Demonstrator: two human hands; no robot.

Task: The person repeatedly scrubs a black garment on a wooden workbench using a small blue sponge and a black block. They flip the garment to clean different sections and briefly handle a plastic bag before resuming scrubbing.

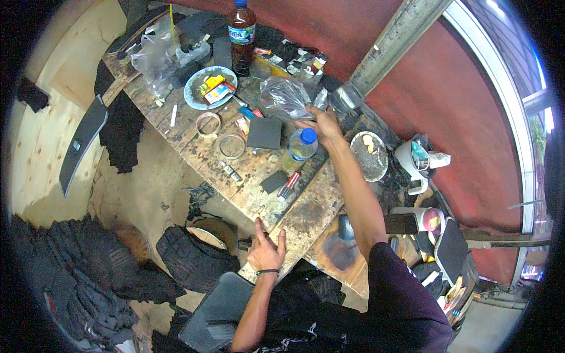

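Note:
My right hand (322, 126) reaches across the wooden table and grips the near edge of a crumpled clear plastic bag (285, 94) between thumb and fingers. What the bag contains, if anything, I cannot make out. Just below that hand stands a bottle with a blue cap (308, 136). My left hand (266, 254) rests at the table's near edge, index finger and thumb stretched out, the other fingers curled, holding nothing. Beyond it lie a screwdriver with a red patterned handle (289, 185) and a small dark block (273, 182). A dark square plate (264, 133) lies left of the capped bottle.
A blue-rimmed plate (191, 98) with small packs, a tall bottle of dark drink (242, 50) and two tape rings (208, 125) occupy the table's far left. An ash-filled dish (369, 169) and a white pitcher (407, 154) stand right of my forearm. A red wall (453, 106) rises behind.

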